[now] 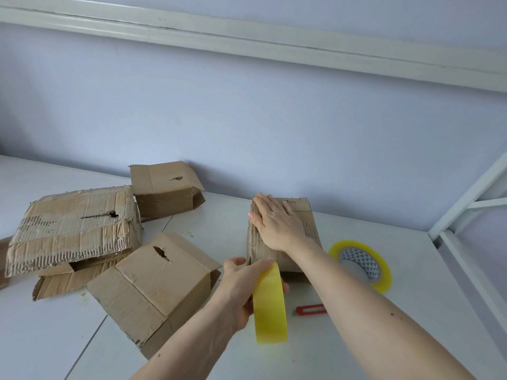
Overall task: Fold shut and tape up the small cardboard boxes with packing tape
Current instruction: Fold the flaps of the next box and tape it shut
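Observation:
A small worn cardboard box point(307, 231) stands in the middle of the white table point(384, 270). My right hand point(277, 222) lies flat on its top, fingers spread, pressing down. My left hand point(244, 286) grips a roll of yellowish clear packing tape point(270, 305) held on edge just in front of the box's near side. A second tape roll point(362, 264) lies flat right of the box.
Three more cardboard boxes sit to the left: a closed one point(153, 286) near my left arm, a torn flattened one point(74, 229) and an open one point(164, 190) by the wall. A red cutter point(311, 309) lies near the front. A white frame point(466, 204) rises at right.

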`<state>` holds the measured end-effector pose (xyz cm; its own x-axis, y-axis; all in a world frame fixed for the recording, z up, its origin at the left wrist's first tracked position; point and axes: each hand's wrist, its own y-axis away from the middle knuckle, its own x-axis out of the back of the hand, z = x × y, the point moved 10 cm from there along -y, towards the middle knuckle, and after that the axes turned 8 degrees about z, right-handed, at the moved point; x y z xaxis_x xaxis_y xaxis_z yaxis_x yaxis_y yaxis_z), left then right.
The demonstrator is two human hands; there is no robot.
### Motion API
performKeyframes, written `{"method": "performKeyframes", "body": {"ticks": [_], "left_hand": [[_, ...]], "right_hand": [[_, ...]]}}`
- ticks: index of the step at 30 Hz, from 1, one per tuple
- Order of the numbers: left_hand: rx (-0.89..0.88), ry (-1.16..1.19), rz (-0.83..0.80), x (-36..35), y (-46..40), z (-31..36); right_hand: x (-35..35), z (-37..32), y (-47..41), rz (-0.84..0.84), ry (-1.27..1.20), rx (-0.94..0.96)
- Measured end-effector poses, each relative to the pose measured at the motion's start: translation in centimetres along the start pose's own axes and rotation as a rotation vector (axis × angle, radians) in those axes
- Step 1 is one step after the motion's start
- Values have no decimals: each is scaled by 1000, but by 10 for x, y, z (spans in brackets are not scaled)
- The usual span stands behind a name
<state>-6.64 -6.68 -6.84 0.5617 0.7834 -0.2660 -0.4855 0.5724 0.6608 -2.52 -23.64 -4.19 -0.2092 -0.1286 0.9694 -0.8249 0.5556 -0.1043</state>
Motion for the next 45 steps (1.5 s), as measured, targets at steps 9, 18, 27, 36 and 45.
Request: {"method": "performKeyframes", "body": {"ticks": [9,18,27,36,45], "left_hand": [[-54,-26,-11,-5,5,-5],[-121,-59,17,1,5,-6],[-167,-36,4,-3,13,-7],[-169,9,-8,-4,20,-9],[-177,-10,-38,-8,17,-11]], "right_hand": [[89,10,46,128,-350,-45],[26,40,145,-467,-48,-94],[1,49,154,-316,204,47],[99,27,134,-93,-183,28],[104,-16,113,70,32,173]]}}
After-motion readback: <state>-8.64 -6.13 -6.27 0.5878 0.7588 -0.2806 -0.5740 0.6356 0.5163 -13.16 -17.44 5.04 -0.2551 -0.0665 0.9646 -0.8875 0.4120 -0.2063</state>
